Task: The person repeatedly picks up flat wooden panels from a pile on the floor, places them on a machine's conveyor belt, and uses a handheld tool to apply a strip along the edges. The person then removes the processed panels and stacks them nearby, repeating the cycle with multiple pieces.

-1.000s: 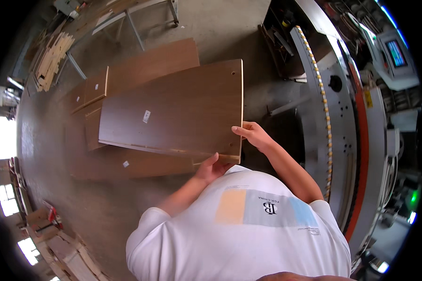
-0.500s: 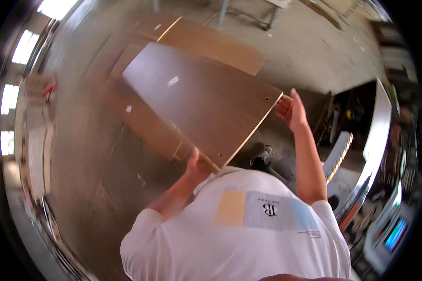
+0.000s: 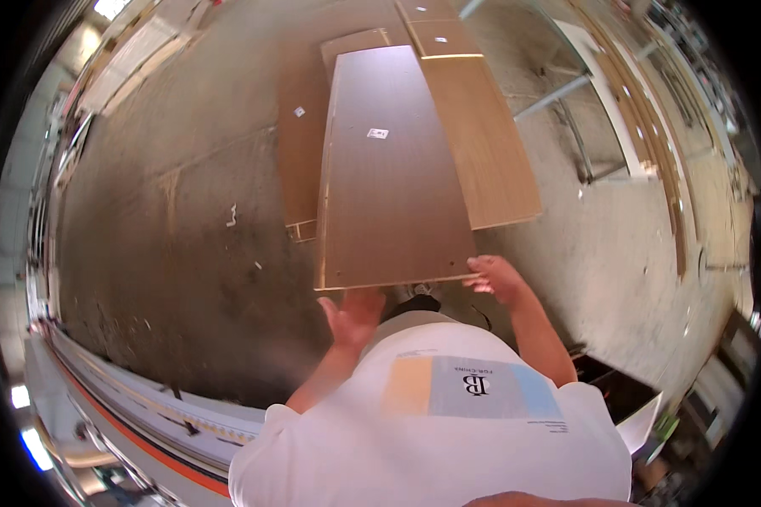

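A long brown wood-grain panel (image 3: 389, 194) stretches away in front of me, with a small white label on its face and small holes at its near corners. My right hand (image 3: 496, 279) grips its near right corner, thumb on top and fingers curled at the edge. My left hand (image 3: 353, 317) bears up the near edge toward the left corner. Its thumb sticks out to the side, and its fingertips are hidden beneath the panel.
More brown panels lie beyond and beside it: one on the left (image 3: 300, 152), one on the right (image 3: 482, 139). A metal-legged frame (image 3: 566, 93) and long strips (image 3: 643, 127) stand at the far right. A long machine bed (image 3: 161, 414) runs along the lower left.
I have turned to the right, so the lying panels now sit straight ahead. The held panel points away from me instead of slanting left. My right hand has closed on its corner.
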### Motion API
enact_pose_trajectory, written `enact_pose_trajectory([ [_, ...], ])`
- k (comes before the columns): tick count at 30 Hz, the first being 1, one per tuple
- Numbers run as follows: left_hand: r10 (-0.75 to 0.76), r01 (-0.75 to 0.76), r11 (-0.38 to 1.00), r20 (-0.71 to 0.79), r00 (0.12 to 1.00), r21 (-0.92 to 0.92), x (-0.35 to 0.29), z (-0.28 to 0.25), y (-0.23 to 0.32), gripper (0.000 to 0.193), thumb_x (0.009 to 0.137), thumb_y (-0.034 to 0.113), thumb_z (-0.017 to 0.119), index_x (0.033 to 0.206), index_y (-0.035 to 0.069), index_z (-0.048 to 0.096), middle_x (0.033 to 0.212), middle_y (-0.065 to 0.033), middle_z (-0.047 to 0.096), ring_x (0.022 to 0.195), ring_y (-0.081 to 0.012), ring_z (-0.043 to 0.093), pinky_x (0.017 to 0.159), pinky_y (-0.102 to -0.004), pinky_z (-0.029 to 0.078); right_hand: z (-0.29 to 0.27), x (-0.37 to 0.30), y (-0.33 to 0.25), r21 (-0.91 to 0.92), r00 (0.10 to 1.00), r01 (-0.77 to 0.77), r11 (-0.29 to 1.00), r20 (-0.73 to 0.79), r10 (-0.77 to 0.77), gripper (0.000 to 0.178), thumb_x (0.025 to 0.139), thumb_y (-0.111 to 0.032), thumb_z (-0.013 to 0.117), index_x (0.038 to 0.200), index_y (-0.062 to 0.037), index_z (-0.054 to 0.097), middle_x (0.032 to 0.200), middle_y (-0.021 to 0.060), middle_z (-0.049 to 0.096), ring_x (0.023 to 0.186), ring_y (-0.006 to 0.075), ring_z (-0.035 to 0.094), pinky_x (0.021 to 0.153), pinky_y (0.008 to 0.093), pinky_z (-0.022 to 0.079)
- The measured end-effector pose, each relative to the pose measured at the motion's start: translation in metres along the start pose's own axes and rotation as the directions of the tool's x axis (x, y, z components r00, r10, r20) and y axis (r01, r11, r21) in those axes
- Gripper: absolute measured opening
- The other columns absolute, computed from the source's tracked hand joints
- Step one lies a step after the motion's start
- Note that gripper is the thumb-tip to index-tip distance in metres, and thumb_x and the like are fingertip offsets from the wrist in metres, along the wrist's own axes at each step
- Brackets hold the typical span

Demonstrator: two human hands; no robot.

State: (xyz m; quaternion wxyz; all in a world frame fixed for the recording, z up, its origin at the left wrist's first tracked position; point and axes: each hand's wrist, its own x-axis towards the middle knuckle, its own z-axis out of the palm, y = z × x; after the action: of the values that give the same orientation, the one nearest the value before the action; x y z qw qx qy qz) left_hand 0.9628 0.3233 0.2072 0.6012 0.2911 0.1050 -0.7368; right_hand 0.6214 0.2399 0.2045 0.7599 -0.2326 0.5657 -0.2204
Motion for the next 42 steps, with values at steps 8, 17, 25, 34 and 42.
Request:
enact_pose_trajectory([
  [8, 0.184, -0.1, 0.96, -0.319, 0.93, 0.263, 0.043, 0.034, -0.129, 0.025, 0.1, 0.016, 0.064, 0.123, 0.008, 0.061, 0.121, -0.0084, 0.067, 0.111, -0.0214, 0.065, 0.094, -0.039, 0.055, 0.0, 0.028, -0.012, -0.221, 0.863, -0.191, 0.956, 0.426, 0.271, 0.03, 0.103, -0.028, 0.06, 0.122, -0.0044, 0.062, 0.107, 0.003, 0.067, 0.09, 0.0118, 0.064, 0.078, 0.0284, 0.053],
  [17, 0.479, -0.325, 0.878, -0.617, 0.625, 0.353, -0.052, 0.004, -0.218, 0.02, 0.098, 0.019, 0.066, 0.115, 0.009, 0.066, 0.104, -0.0025, 0.072, 0.093, -0.0147, 0.068, 0.075, -0.0293, 0.053, -0.074, 0.116, -0.04, -0.464, 0.892, -0.126, 0.877, 0.334, 0.304, 0.081, 0.096, -0.065, 0.051, 0.147, -0.0022, 0.045, 0.133, 0.0145, 0.062, 0.118, 0.027, 0.06, 0.1, 0.0458, 0.047],
  [25, 0.374, -0.516, 0.829, -0.899, 0.227, 0.215, -0.224, -0.049, -0.379, 0.03, 0.096, 0.026, 0.07, 0.119, 0.007, 0.066, 0.111, -0.0035, 0.07, 0.095, -0.0178, 0.067, 0.08, -0.034, 0.052, -0.138, 0.239, -0.037, -0.537, 0.94, -0.167, 0.827, 0.165, 0.297, 0.06, 0.093, -0.058, 0.06, 0.129, -0.0105, 0.053, 0.119, 0.0076, 0.059, 0.098, 0.0227, 0.058, 0.084, 0.0412, 0.048],
  [34, 0.058, -0.591, 0.758, -0.931, -0.36, 0.276, -0.353, -0.111, -0.527, 0.061, 0.094, 0.054, 0.061, 0.119, -0.001, 0.067, 0.102, -0.0088, 0.069, 0.093, -0.025, 0.064, 0.08, -0.0419, 0.049, -0.127, 0.255, 0.058, -0.401, 0.947, -0.308, 0.863, -0.039, 0.32, 0.057, 0.099, -0.055, 0.048, 0.138, -0.014, 0.051, 0.139, 0.0095, 0.054, 0.121, 0.0311, 0.053, 0.1, 0.053, 0.045],
  [42, 0.219, -0.013, 0.954, -0.726, -0.652, 0.3, -0.4, -0.168, -0.629, 0.062, 0.098, 0.061, 0.044, 0.101, 0.007, 0.074, 0.098, -0.0215, 0.072, 0.096, -0.0421, 0.067, 0.084, -0.0486, 0.05, -0.116, 0.101, 0.094, -0.372, 0.983, -0.173, 0.912, -0.015, 0.18, 0.063, 0.102, -0.052, 0.04, 0.152, -0.0135, 0.041, 0.157, 0.0105, 0.04, 0.141, 0.0333, 0.041, 0.116, 0.0529, 0.033],
])
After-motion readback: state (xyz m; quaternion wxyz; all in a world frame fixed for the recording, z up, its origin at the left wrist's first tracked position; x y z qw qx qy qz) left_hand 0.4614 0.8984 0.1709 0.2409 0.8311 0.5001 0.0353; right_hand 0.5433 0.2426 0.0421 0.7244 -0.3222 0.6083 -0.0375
